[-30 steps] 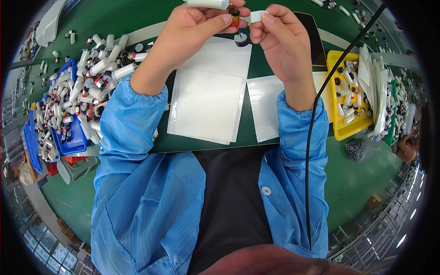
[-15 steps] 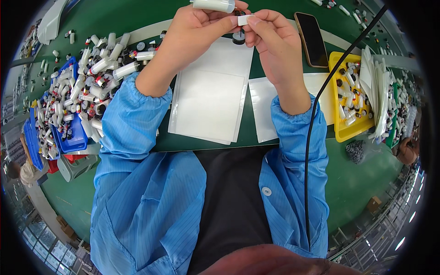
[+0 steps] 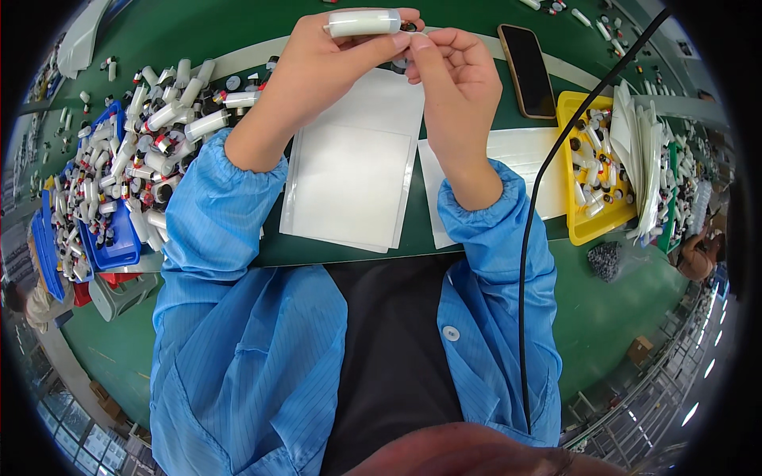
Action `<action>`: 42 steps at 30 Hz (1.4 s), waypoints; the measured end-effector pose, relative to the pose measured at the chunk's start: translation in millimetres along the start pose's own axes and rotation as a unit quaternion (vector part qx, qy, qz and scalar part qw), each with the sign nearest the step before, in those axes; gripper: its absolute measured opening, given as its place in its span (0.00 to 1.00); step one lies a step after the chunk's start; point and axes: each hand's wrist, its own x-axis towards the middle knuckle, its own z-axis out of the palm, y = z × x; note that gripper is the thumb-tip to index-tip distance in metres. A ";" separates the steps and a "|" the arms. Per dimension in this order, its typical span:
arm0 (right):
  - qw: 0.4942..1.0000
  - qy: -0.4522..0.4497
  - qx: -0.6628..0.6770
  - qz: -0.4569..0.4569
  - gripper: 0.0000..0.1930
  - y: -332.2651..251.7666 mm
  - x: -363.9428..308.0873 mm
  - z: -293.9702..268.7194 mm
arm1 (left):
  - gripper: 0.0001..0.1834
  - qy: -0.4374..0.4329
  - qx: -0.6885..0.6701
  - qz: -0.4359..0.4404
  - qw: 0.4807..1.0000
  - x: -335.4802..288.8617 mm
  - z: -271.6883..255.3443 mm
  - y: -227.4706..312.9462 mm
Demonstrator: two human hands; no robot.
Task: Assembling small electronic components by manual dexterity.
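Note:
My left hand (image 3: pixel 321 67) is closed on a clear plastic cylinder (image 3: pixel 363 24) with a white filling, held sideways above the far end of the white sheets. A dark fitting (image 3: pixel 408 26) shows at its right end, partly behind my fingers. My right hand (image 3: pixel 456 83) meets the left there, thumb and forefinger pinched beside the fitting. What this pinch holds is hidden. Under the fingertips a dark round part (image 3: pixel 399 67) shows in part; I cannot tell whether it belongs to the cylinder.
White sheets in clear sleeves (image 3: pixel 345 186) lie before me. Many similar cylinders (image 3: pixel 165 115) are heaped at left around a blue tray (image 3: pixel 119 252). To the right are a phone (image 3: pixel 527 71) and a yellow tray (image 3: pixel 589 232) of smaller cylinders. A black cable (image 3: pixel 533 206) hangs across my right side.
The small white piece in my right fingertips has gone from sight. The cylinder now shows more fully, and my right hand has closed in against the left; the whole view has shifted slightly.

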 end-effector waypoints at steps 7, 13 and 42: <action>0.997 -0.070 -0.002 -0.031 0.09 -0.9 9.0 -10.8 | 0.19 -0.023 -0.130 0.010 0.991 0.7 -2.1 1.2; 0.877 -0.213 0.339 0.266 0.24 -4.5 14.0 -22.0 | 0.16 -0.135 -0.282 -0.043 0.949 -6.1 -8.1 4.9; 0.803 -0.340 -0.432 -0.231 0.11 6.6 -0.3 -1.3 | 0.24 -0.027 0.494 -0.311 0.811 168.3 -250.2 -78.6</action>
